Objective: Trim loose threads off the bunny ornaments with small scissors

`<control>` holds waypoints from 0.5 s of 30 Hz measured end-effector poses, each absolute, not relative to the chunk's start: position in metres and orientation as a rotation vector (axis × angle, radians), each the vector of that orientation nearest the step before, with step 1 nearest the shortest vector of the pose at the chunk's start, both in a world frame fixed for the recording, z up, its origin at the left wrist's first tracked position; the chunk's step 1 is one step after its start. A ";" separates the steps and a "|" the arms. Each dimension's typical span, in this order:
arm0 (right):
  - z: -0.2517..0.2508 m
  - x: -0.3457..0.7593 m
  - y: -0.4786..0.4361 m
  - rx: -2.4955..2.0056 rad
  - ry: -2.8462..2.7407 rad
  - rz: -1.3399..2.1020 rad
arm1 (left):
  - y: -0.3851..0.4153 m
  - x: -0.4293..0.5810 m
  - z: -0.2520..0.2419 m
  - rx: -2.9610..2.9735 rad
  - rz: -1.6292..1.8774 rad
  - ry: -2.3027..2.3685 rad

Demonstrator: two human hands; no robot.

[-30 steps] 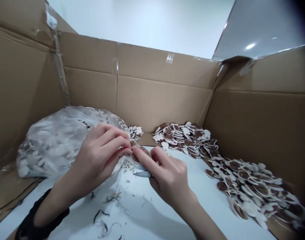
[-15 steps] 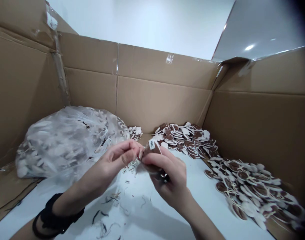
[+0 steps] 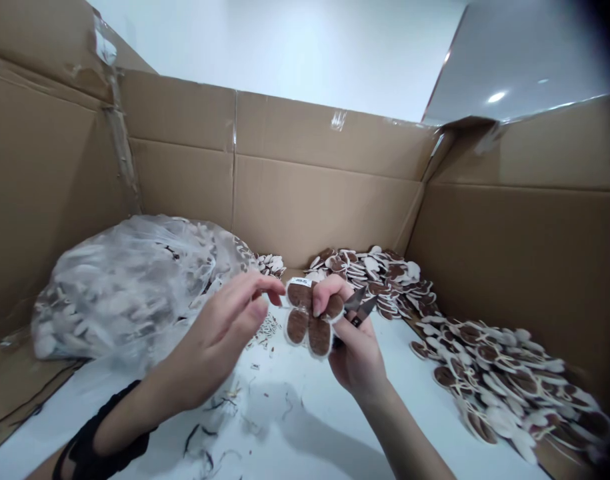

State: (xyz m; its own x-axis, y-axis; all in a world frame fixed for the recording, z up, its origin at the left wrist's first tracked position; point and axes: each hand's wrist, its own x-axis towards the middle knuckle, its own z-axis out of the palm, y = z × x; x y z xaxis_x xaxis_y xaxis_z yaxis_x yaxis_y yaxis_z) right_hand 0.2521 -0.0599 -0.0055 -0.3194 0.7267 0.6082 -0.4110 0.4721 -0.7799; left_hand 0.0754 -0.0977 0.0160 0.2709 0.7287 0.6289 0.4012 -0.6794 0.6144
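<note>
Brown four-lobed piece (image 3: 307, 315) with a white edge is what I am watching over the head feed; it is up in the air above the white table (image 3: 335, 427), held near the middle of my view, with a small printed label (image 3: 301, 282) at its top edge. I have the right hand (image 3: 357, 353) pinching it, one fingertip pressed across the brown front. That same hand also carries a pair of scissors (image 3: 366, 311), blades parted and pointing up and away to the right. My left hand (image 3: 219, 340) is loosely spread just beside the left lobes, thumb standing off from the forefinger; I make out nothing gripped there, and cannot tell whether its fingertips touch the edge. A faint pale line beside them is too small to name.

I read the step in hand as presenting the piece, brown face outward, while the scissors sit parked. To my judgement, any next move calls for a firm right pinch and for blades clear of the left fingers. Tiny scraps (image 3: 265, 330) and dark clippings (image 3: 192, 437) lie on the tabletop below. Off to my right I see a heap of similar pieces (image 3: 505, 380), and to my left a bulging plastic bag (image 3: 125, 293)
</note>
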 end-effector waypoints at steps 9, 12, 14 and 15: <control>-0.009 0.255 -0.062 -0.341 -1.609 1.164 | -0.095 0.082 0.012 1.938 1.167 0.994; -0.006 0.255 -0.064 -0.378 -1.671 1.060 | -0.094 0.083 0.014 2.103 1.343 1.092; -0.004 0.254 -0.064 -0.408 -1.717 1.044 | -0.095 0.084 0.014 2.277 1.473 1.144; -0.004 0.254 -0.063 -0.409 -1.729 1.078 | -0.096 0.084 0.014 2.366 1.528 1.140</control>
State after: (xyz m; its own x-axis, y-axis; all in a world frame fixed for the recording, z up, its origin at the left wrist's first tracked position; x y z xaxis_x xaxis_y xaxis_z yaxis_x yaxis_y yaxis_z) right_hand 0.2535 -0.0630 -0.0036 -0.4284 0.6966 0.5754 -0.2098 0.5427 -0.8133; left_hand 0.0842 -0.0959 0.0137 0.2149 0.6343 0.7426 0.5310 -0.7140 0.4563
